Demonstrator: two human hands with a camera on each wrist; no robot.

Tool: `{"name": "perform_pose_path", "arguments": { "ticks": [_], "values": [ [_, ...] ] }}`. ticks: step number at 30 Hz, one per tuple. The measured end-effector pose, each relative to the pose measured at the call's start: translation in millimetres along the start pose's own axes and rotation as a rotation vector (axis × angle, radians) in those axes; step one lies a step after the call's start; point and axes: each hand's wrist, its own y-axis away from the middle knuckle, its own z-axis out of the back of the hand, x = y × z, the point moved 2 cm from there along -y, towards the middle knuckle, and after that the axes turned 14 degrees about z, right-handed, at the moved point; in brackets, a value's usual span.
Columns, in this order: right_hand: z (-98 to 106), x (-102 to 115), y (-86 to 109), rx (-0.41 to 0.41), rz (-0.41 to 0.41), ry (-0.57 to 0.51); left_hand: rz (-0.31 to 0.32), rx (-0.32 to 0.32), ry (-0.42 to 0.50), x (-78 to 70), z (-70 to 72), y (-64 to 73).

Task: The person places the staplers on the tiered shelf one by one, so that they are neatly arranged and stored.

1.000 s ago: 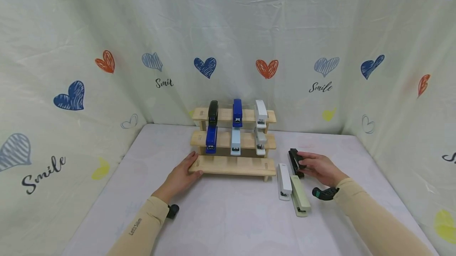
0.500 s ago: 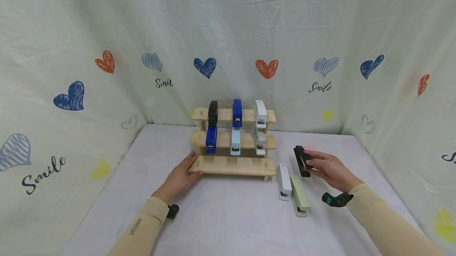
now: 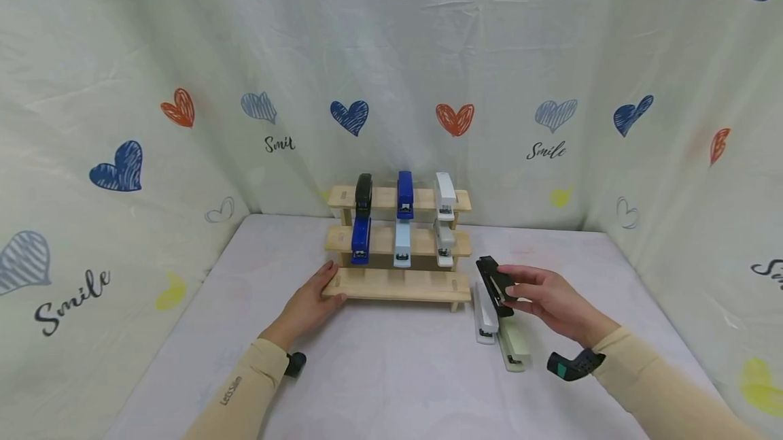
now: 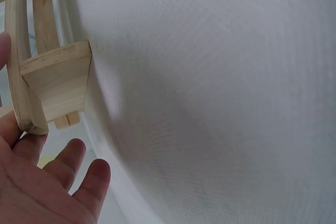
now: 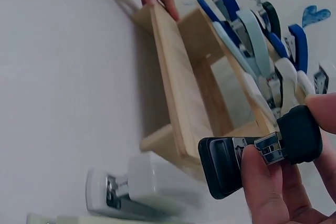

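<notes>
Heart-printed curtain (image 3: 404, 45) backs the worktop (image 3: 391, 372); the right grip (image 3: 550, 300) pinches the black stapler (image 3: 496, 285) on its left, slanted far-left to near-right beside the right end of the bottom shelf (image 3: 397, 285); the left grip (image 3: 310, 309) holds the other.

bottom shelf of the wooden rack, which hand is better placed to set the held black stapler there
Most likely the right hand: it holds the black stapler near the right end of the bottom shelf. The left hand holds the shelf's left end, so looks better suited to steadying it.
</notes>
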Motion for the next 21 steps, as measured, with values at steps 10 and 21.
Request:
{"name": "perform_pose_path", "arguments": {
  "ticks": [10,21],
  "values": [
    [-58,-5,-6.9,0.129,-0.044,-0.032,-0.01,0.0,0.003,3.1,-0.1,-2.7],
    [-131,-24,-32.4,0.184,-0.087,-0.082,-0.013,0.005,0.007,2.9,0.3,-3.3]
  ]
}}
